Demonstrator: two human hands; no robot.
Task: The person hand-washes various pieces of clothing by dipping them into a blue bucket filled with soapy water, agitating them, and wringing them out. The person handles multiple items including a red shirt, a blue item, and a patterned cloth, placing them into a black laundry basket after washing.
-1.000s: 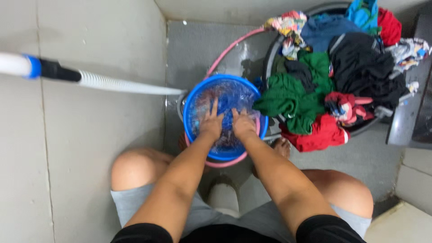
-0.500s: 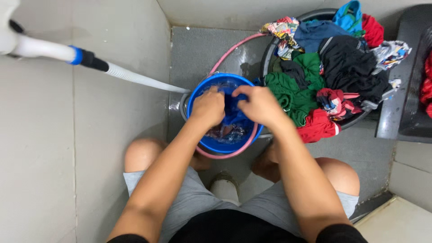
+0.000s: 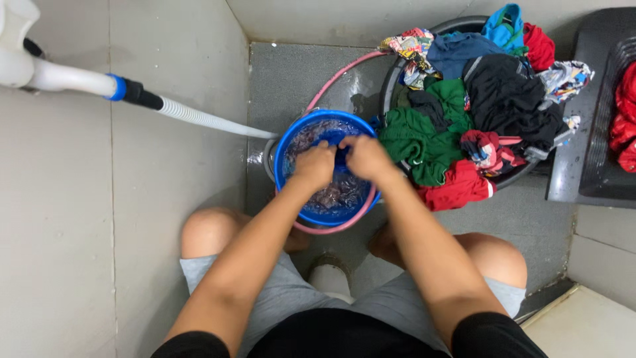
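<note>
While both fists close on a blue cloth [image 3: 340, 158] inside the blue bucket [image 3: 286, 142], left hand [image 3: 313, 166] and right hand [image 3: 364, 158] just beside each other, heaped laundry basin [image 3: 457, 28] at two o'clock, white hose [image 3: 199, 119] at ten o'clock

1. Round plastic bucket [image 3: 291, 136]: bright blue, with a pink rim beneath.
2. Wet cloth [image 3: 340, 158] gripped in the bucket: deep blue.
3. Ribbed hose [image 3: 205, 120]: white, with a blue collar.
4. Heaped garments [image 3: 464, 99]: green, black, red, navy, turquoise and multicoloured prints.
5. Shorts [image 3: 285, 298]: pale grey.
</note>
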